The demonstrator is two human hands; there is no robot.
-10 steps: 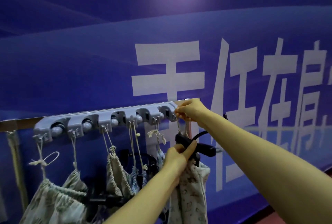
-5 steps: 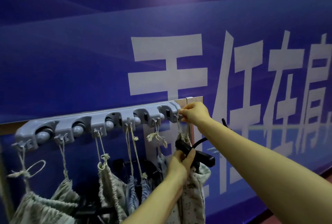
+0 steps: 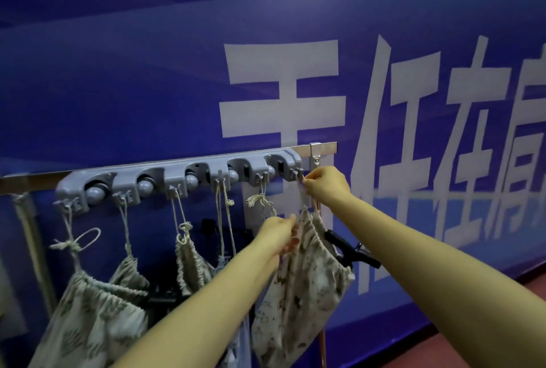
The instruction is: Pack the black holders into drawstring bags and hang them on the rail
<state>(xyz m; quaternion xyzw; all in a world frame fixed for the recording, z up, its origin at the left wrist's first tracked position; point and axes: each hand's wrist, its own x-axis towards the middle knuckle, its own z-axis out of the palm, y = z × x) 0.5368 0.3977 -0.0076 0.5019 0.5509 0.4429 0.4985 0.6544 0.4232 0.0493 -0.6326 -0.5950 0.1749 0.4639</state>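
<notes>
A grey rail (image 3: 177, 171) with several hooks is fixed on a metal bar against the blue wall. Several patterned drawstring bags hang from it by cords. My right hand (image 3: 328, 187) pinches the drawstring (image 3: 301, 200) of the rightmost bag (image 3: 304, 288) at the last hook (image 3: 297, 174). My left hand (image 3: 280, 234) grips the gathered top of that bag. A black holder (image 3: 351, 251) sticks out of the bag's mouth to the right. Another black holder (image 3: 161, 294) shows between the left bags.
The blue banner wall (image 3: 266, 57) with large white characters stands right behind the rail. A metal clip (image 3: 315, 150) sits on the bar's right end. A thick rope (image 3: 28, 237) hangs at the far left. Red floor (image 3: 529, 285) shows at lower right.
My left hand let go of the black holder and moved up to the bag's gathered top. The holder now hangs lower to the right. My right hand stays at the last hook.
</notes>
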